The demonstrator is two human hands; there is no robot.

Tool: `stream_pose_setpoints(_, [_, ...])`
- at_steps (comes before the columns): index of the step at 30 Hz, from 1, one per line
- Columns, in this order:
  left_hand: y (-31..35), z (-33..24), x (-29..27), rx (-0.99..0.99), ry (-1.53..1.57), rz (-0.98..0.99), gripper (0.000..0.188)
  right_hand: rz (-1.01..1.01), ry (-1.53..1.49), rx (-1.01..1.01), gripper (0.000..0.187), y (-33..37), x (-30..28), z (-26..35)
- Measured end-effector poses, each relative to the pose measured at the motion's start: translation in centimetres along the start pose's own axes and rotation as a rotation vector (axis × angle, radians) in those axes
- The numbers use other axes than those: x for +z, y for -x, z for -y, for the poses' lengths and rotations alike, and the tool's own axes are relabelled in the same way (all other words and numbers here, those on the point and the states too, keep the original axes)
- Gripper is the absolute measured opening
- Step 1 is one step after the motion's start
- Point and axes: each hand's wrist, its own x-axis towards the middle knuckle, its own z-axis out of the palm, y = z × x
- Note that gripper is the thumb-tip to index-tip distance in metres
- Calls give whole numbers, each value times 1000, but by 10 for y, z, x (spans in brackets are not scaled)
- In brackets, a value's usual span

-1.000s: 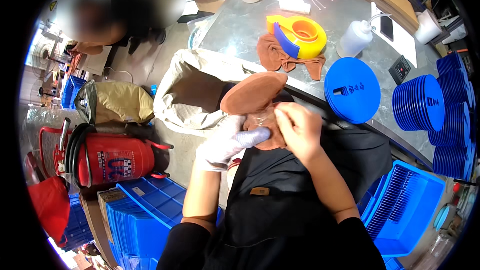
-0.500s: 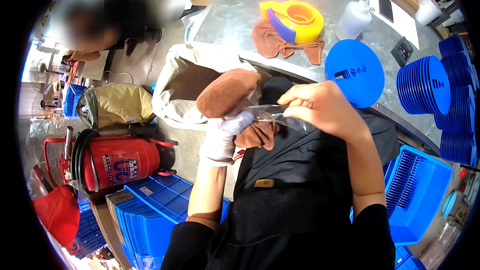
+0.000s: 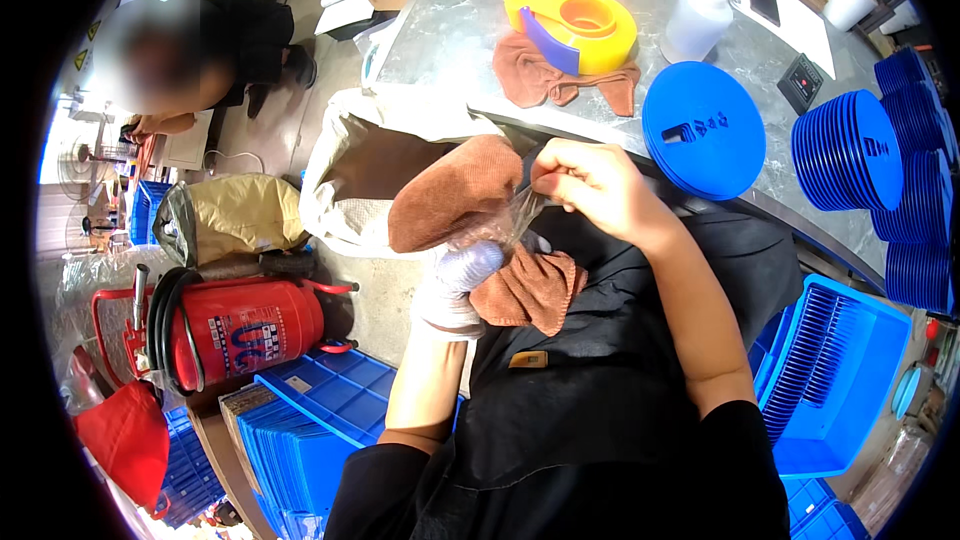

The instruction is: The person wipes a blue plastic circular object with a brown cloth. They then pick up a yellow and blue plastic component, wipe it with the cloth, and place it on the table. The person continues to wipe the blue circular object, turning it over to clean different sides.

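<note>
In front of my body, my left hand (image 3: pixel 455 285), in a pale glove, is closed around a brown cloth (image 3: pixel 460 192). Its upper part is drawn smooth into a rounded pad; whatever is inside is hidden. A loose, crumpled end (image 3: pixel 533 290) of the same cloth sticks out below the fingers. See-through film (image 3: pixel 522 212), perhaps tape, stretches from the cloth's gathered middle up to my right hand (image 3: pixel 590 185). That bare hand pinches the film between thumb and fingers.
On the metal table (image 3: pixel 440 50) are a yellow tape dispenser (image 3: pixel 605 45) on another brown cloth (image 3: pixel 520 75), a squeeze bottle (image 3: pixel 697 20) and blue discs (image 3: pixel 705 130). A white sack (image 3: pixel 335 155) stands beyond the pad; a red extinguisher (image 3: pixel 250 325) lies left. Another person (image 3: pixel 240 50) is behind.
My right hand has moved a little left and up with the film, which now runs more steeply. The cloth's loose end has swung right and shows more. The view has shifted slightly.
</note>
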Motion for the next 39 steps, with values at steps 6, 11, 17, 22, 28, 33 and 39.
stream_pose_setpoints(6, [2,-8,-11,150,-196,37,64,65,-382,222,25,11,-26,15])
stream_pose_setpoints(11, [5,-15,-14,174,-88,-132,73,10,-443,147,37,18,-26,17])
stream_pose_setpoints(17, [1,-14,-39,160,-177,-122,84,-69,-484,96,31,19,-14,24])
stream_pose_setpoints(22, [5,-17,-17,193,-211,-133,85,-140,-321,136,25,18,-10,32])
stream_pose_setpoints(28, [9,-10,-16,134,-68,-50,80,-198,175,-104,23,23,-14,55])
stream_pose_setpoints(33, [0,1,-9,222,246,306,50,-190,-49,-28,28,15,-7,32])
stream_pose_setpoints(39, [-15,-1,-19,187,22,255,51,-197,-178,24,29,3,3,0])
